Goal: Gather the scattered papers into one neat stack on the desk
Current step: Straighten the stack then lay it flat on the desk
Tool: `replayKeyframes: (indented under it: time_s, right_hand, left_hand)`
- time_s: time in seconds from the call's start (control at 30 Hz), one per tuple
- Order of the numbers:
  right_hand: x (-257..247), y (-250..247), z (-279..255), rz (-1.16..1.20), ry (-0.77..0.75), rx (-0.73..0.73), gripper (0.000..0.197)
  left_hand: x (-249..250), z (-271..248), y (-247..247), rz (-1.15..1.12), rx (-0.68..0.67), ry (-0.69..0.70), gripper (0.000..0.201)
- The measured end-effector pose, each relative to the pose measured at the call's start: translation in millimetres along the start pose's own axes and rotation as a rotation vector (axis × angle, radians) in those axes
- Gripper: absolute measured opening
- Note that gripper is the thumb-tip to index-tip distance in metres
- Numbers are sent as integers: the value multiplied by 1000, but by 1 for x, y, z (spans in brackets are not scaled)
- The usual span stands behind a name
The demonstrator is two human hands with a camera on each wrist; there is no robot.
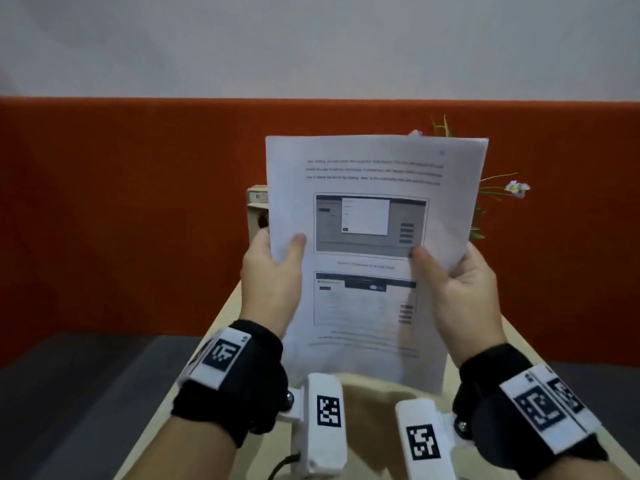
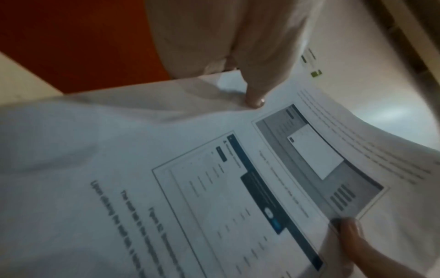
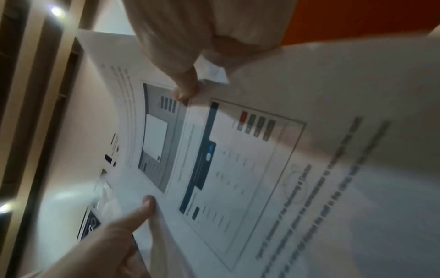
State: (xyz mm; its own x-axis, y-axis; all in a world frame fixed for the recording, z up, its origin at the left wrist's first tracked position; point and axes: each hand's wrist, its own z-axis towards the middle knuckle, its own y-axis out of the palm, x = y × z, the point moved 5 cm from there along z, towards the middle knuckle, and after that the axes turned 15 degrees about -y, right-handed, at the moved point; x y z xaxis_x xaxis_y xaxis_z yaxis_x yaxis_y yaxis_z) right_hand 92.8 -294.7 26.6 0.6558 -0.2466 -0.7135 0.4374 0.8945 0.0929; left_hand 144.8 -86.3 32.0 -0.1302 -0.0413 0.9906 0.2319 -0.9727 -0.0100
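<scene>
Thumbs [image 1: 292,249] of both hands pinch papers [image 1: 370,237], seemingly above desk [image 1: 367,417].

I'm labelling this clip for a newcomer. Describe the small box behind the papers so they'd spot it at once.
Find the orange wall panel behind the desk. A pale cardboard box stands against it, peeking out left of the held papers; unlike the flowers right, it is plain and squared.

Printed text on the white paper sheets [image 1: 374,209] is too blurred to read. The sheets hide most of a beige cardboard box [image 1: 257,213] and a green plant with a white flower [image 1: 498,188]; both hands' fingers lie behind them.
</scene>
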Motion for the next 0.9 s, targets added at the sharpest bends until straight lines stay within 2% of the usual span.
replayKeyframes:
  time_s: [0.1, 0.2, 0.33, 0.43, 0.5, 0.57, 0.7, 0.8, 0.9]
  right_hand:
    - [-10, 3, 3, -9, -40, -4, 18]
    - [-20, 2, 10, 4, -93, 4, 24]
    - [-12, 3, 0, -30, -51, 15, 19]
    - [-10, 5, 0, -30, -32, 9, 19]
    - [-14, 2, 4, 13, -49, 23, 20]
    - [-13, -1, 2, 40, -40, 22, 17]
    - [0, -3, -13, 44, 45, 21, 13]
    - [4, -5, -13, 79, 70, 11, 12]
    - [7, -4, -17, 107, 88, 7, 14]
  left_hand:
    - [15, 0, 0, -55, 22, 94, 12]
    - [22, -2, -4, -83, 16, 166, 20]
    - [1, -9, 1, -37, -43, 140, 20]
    - [0, -13, 3, -59, -28, 170, 26]
    - [3, -15, 0, -115, -30, 194, 23]
    - [-4, -16, -3, -146, -23, 179, 15]
    - [-35, -19, -6, -138, -15, 51, 13]
    - [-39, -19, -11, -164, 58, 60, 16]
    - [-42, -19, -4, -151, 13, 20, 18]
